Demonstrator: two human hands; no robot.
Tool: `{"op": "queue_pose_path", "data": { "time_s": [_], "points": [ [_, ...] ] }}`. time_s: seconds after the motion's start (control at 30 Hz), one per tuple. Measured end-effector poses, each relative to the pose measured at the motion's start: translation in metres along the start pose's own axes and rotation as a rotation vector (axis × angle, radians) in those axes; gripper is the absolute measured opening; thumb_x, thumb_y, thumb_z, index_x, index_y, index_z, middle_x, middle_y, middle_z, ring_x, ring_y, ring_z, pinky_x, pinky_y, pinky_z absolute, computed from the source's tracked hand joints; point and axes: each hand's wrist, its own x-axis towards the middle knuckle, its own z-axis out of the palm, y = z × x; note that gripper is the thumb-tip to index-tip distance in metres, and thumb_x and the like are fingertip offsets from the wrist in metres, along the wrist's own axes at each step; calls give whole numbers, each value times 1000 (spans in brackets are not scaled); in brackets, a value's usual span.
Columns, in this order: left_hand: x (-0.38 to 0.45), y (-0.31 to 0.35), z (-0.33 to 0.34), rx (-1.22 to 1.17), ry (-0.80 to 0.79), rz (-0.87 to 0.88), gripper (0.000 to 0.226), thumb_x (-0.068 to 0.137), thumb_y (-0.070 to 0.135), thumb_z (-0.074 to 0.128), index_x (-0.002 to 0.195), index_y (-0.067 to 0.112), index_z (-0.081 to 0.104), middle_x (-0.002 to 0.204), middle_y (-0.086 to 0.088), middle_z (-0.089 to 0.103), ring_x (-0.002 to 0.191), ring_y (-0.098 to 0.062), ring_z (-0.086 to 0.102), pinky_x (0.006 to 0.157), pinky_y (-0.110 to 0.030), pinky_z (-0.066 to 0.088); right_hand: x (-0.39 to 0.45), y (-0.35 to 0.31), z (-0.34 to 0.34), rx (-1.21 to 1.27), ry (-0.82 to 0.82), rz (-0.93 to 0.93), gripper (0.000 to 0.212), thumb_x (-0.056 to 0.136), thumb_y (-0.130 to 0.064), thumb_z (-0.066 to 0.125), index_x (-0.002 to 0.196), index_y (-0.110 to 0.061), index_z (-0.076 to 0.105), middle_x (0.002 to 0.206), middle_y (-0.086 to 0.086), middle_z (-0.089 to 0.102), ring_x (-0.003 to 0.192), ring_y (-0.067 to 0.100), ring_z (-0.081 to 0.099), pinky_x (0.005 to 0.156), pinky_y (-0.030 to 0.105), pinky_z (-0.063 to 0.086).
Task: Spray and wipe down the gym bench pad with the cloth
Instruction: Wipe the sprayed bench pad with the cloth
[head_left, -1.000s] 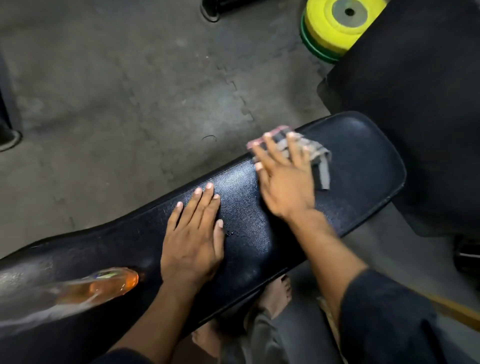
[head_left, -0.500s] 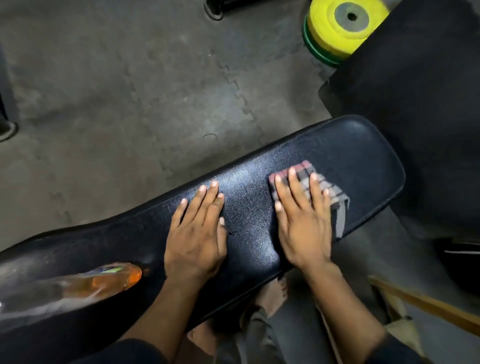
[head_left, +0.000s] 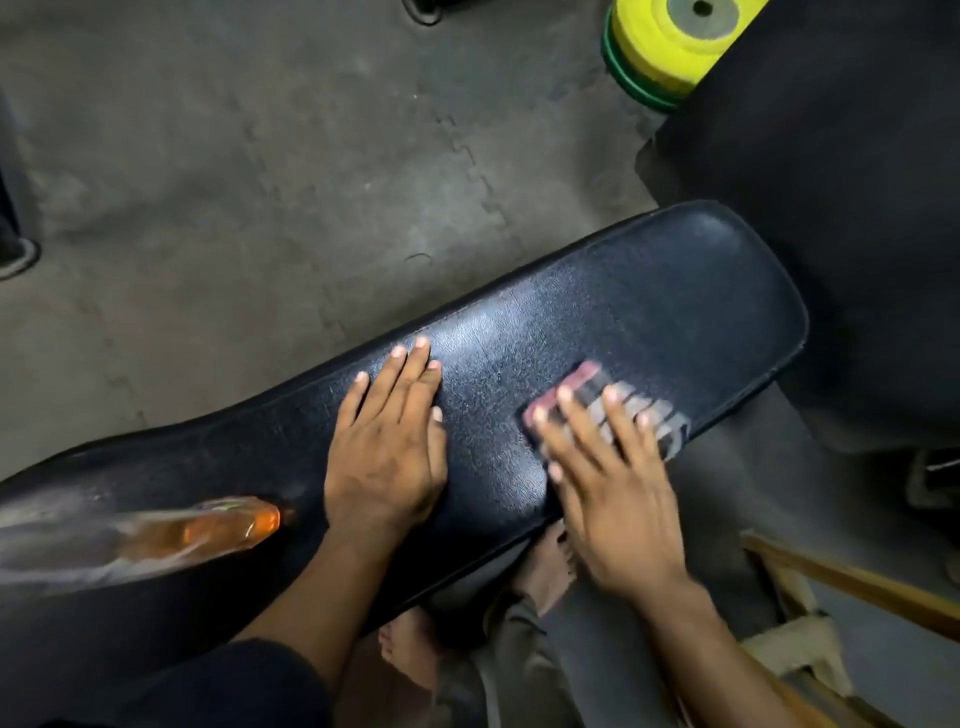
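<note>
My right hand (head_left: 613, 499) presses the cloth (head_left: 618, 405) flat, fingers spread, near the bench pad (head_left: 649, 301)'s near edge; my left hand (head_left: 387, 447) lies open beside it.

the long black bench pad (head_left: 649, 291) has a cloth (head_left: 623, 400) near its right end, a flat left hand (head_left: 387, 441) in the middle, and an orange bottle (head_left: 208, 530) lying left.

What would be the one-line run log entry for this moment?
phase: wiping | right hand: flat on cloth | left hand: flat on bench pad | spray bottle: lying on pad
</note>
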Motion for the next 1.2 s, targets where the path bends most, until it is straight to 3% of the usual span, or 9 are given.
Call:
{"op": "queue_pose_path", "data": {
  "time_s": [0.1, 0.17, 0.27, 0.4, 0.57, 0.67, 0.83, 1.03, 1.2],
  "points": [
    [-1, 0, -1, -8, -4, -2, 54, 105, 33, 41, 156, 19, 51, 174, 4, 35, 162, -15, 32, 133, -43, 22, 67, 6, -11, 47, 80, 198, 57, 113, -40, 41, 169, -42, 33, 180, -9, 28, 170, 37, 14, 134, 64, 15],
    [-1, 2, -3, -21, -11, -6, 53, 105, 32, 40, 156, 19, 52, 174, 4, 35, 162, -15, 32, 133, -43, 21, 104, -10, -13, 44, 58, 222, 60, 112, -43, 39, 171, -43, 28, 182, -12, 21, 170, 39, 6, 134, 65, 10],
    [0, 2, -7, -128, -38, -38, 50, 106, 31, 39, 153, 23, 54, 174, 7, 35, 162, -11, 31, 135, -41, 17, 102, -49, -3, -3, 45, 63, 65, 109, -42, 40, 172, -42, 25, 183, -11, 16, 170, 40, 6, 133, 68, 12],
    [-5, -4, -17, -414, 50, -205, 36, 100, 20, 46, 133, 24, 62, 170, 8, 43, 154, -10, 43, 134, -42, 19, 7, -80, 29, 46, 57, -164, 69, 106, -39, 49, 171, -38, 27, 183, -12, 18, 170, 36, 10, 133, 63, 18],
    [-50, -5, -18, -298, -74, -109, 44, 104, 25, 47, 146, 20, 58, 175, 6, 34, 165, -11, 23, 135, -44, 15, -33, -33, 23, 3, -8, -283, 64, 108, -41, 51, 169, -44, 32, 180, -15, 27, 169, 30, 19, 134, 60, 24],
    [-72, -5, -15, -303, -52, -125, 48, 104, 27, 49, 151, 19, 53, 175, 7, 32, 165, -9, 20, 136, -44, 16, 17, -25, 2, 26, -3, -176, 61, 109, -40, 46, 168, -43, 35, 178, -14, 32, 168, 32, 24, 134, 59, 21],
    [-91, -1, -13, -339, 1, -188, 54, 104, 28, 50, 156, 15, 48, 175, 5, 32, 165, -11, 20, 136, -38, 12, 105, -73, -9, 40, -17, -2, 61, 111, -39, 43, 170, -43, 30, 180, -16, 25, 169, 37, 11, 135, 64, 12],
    [-134, -11, -20, -404, 17, -238, 57, 104, 30, 47, 157, 10, 45, 175, 1, 33, 165, -14, 24, 135, -40, 17, 52, -126, 8, 37, -50, -275, 66, 105, -36, 46, 170, -38, 32, 181, -12, 26, 170, 39, 10, 133, 65, 16],
    [-176, -31, -27, -352, -48, -165, 55, 104, 32, 49, 155, 12, 49, 176, 5, 31, 164, -16, 28, 132, -43, 23, -15, -98, 13, -9, -109, -407, 70, 103, -37, 53, 170, -42, 31, 181, -15, 24, 171, 29, 12, 134, 60, 23]
  ]
}}
